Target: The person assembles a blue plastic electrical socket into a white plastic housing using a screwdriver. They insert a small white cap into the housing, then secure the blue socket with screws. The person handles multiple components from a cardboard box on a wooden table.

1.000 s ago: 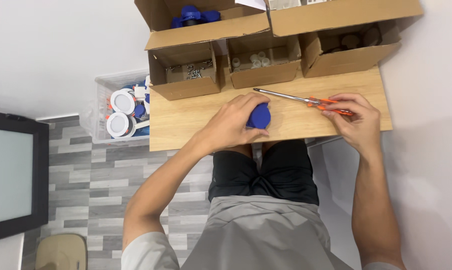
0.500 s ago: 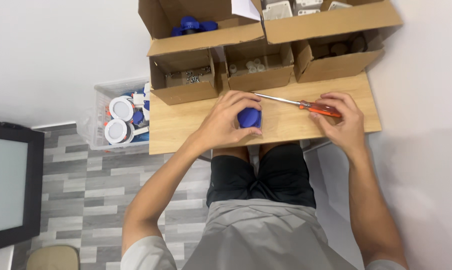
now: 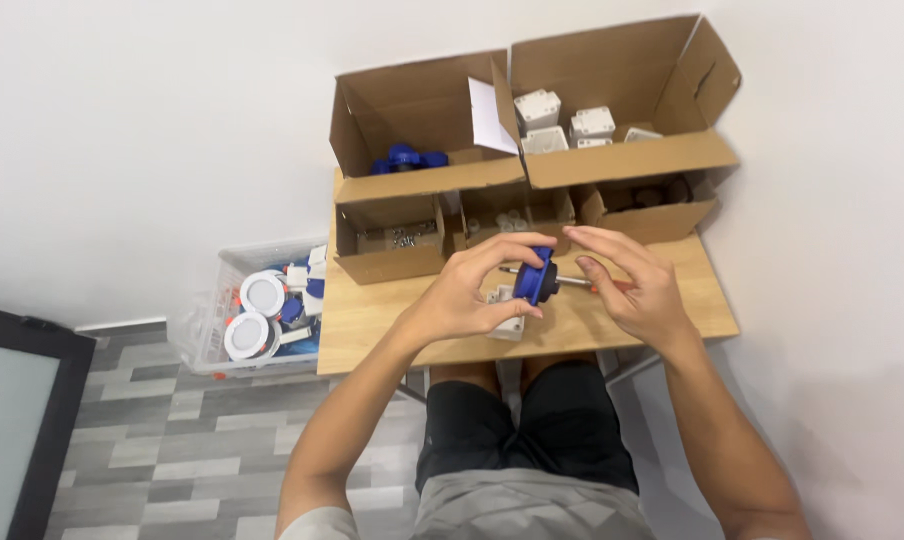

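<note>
While my head camera looks straight down, my left hand [image 3: 467, 295] is closed around a round blue part [image 3: 538, 276], fingers curled over its top and thumb under it, holding it just above the middle of the table [image 3: 372, 315]. My right hand [image 3: 632, 285] is held open beside the part, fingers spread and slightly bent, gripping nothing; I cannot tell whether its fingertips touch the part. Under both hands a screwdriver [image 3: 572, 282] with a metal shaft and an orange handle lies across the table, mostly hidden by my right hand. A small white piece [image 3: 507, 315] rests on the wood just below my left hand.

The table is small, of light wood, pushed against a white wall. Open cardboard boxes [image 3: 422, 185] crowd its far edge: one at the far left corner holds blue parts, one at the far right holds white blocks, and the lower ones hold small hardware. Beside the table's left edge, on the grey plank floor [image 3: 172, 420], stands a clear plastic bin [image 3: 207, 320] of white round fittings.
</note>
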